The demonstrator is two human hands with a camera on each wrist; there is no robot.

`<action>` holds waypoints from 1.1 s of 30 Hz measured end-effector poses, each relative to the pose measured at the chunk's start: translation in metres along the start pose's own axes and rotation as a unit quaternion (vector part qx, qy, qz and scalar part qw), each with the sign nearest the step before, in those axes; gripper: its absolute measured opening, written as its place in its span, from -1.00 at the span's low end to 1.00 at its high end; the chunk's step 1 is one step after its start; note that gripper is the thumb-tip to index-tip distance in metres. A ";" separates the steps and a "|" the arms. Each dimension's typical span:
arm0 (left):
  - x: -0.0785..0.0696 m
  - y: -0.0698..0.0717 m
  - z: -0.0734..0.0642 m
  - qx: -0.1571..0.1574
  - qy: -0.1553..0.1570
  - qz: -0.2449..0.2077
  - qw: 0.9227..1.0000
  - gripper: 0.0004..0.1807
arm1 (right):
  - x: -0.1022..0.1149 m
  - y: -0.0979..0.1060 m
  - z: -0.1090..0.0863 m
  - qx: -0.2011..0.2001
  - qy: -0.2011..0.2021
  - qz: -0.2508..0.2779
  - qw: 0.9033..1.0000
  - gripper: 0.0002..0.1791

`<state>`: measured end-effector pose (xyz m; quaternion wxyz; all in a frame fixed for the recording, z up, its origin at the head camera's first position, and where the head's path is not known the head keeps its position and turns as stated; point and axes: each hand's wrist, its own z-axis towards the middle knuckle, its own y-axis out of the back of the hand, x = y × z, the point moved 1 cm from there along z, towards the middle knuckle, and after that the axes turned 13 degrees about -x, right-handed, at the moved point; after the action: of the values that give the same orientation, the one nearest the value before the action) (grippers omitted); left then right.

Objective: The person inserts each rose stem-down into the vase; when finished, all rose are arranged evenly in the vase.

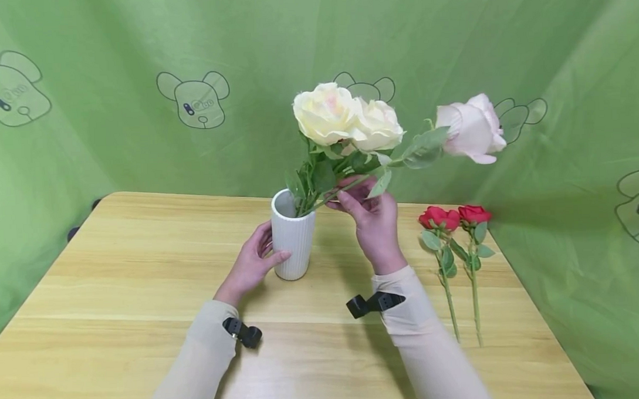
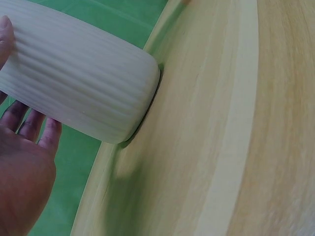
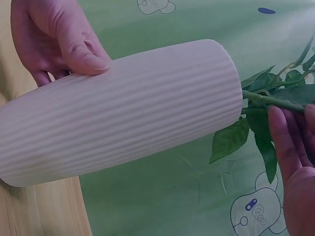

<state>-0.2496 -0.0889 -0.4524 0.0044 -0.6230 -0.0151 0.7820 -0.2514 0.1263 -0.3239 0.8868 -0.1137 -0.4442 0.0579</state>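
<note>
A white ribbed vase [image 1: 293, 241] stands upright on the table, its mouth toward the back. My left hand [image 1: 250, 263] holds its left side, thumb across the front and fingers round behind. Two cream artificial roses [image 1: 327, 114] lean out of the vase to the right. Just beyond the rim, my right hand [image 1: 375, 221] pinches the green stem [image 3: 273, 101] of a pale pink rose [image 1: 472, 129]. That stem slants low from the vase mouth, its bloom far out to the right. Its lower end is hidden inside the vase.
Two red roses [image 1: 439, 219] lie side by side on the right of the wooden table [image 1: 116, 277], blooms toward the back edge. A green curtain [image 1: 261, 43] with bear outlines hangs close behind the table and along its sides.
</note>
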 end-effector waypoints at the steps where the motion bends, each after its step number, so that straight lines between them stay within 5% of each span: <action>1: 0.000 0.000 0.000 0.001 0.000 0.000 1.000 -0.17 | 0.000 0.000 0.000 0.000 -0.003 -0.003 1.000 -0.84; 10: 0.002 -0.002 0.000 0.001 -0.002 -0.006 1.000 -0.19 | -0.005 -0.001 0.000 0.014 -0.005 -0.054 0.998 -0.85; 19: 0.002 -0.001 0.000 0.000 0.000 -0.009 1.000 -0.19 | -0.011 -0.004 0.001 -0.035 -0.032 -0.026 0.999 -0.85; 25: 0.003 -0.001 0.000 -0.001 0.003 -0.009 1.000 -0.19 | -0.013 -0.005 -0.002 -0.049 -0.027 -0.079 0.995 -0.90; 33: 0.003 -0.001 0.001 0.000 -0.002 -0.005 1.000 -0.19 | -0.016 -0.009 -0.002 -0.044 -0.039 -0.030 0.998 -0.78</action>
<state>-0.2509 -0.0877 -0.4556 0.0088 -0.6216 -0.0182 0.7831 -0.2593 0.1137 -0.3348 0.8644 -0.1368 -0.4836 0.0164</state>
